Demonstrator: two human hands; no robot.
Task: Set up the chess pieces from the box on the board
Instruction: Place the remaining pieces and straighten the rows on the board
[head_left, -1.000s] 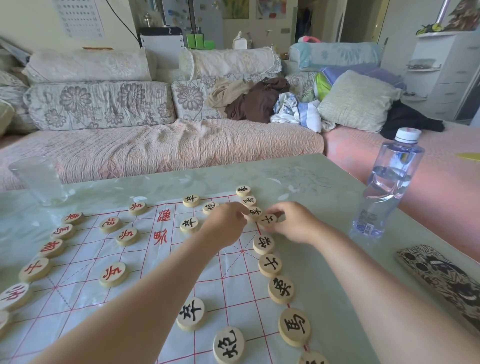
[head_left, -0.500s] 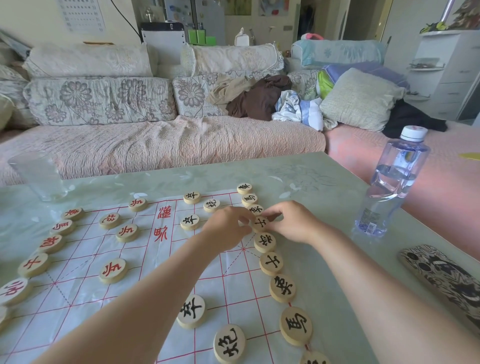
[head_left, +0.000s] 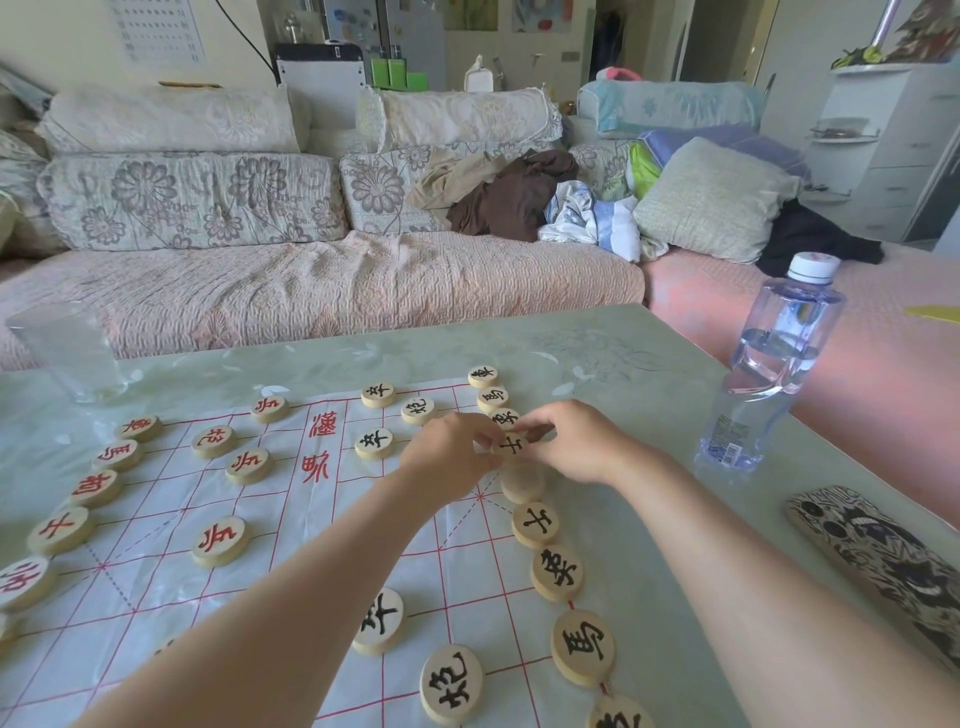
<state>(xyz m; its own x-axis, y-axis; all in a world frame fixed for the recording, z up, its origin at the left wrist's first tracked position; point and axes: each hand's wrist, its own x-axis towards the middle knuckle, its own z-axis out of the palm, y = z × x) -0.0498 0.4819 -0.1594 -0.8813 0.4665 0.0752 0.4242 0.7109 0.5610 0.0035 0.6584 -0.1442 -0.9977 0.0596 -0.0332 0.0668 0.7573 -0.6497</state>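
Wooden matt chess pieces (head_left: 556, 573), thin glossy plastic-looking board sheet (head_left: 260, 525), shiny smooth tabletop (head_left: 597, 353), clear plastic bottle (head_left: 774, 364) at right.

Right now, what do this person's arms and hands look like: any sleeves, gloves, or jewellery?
The left hand and right hand are bare, and no gloves, rings, watch or bracelet show. The left forearm and right forearm are bare too, with no sleeve in view as far as the picture's edge.
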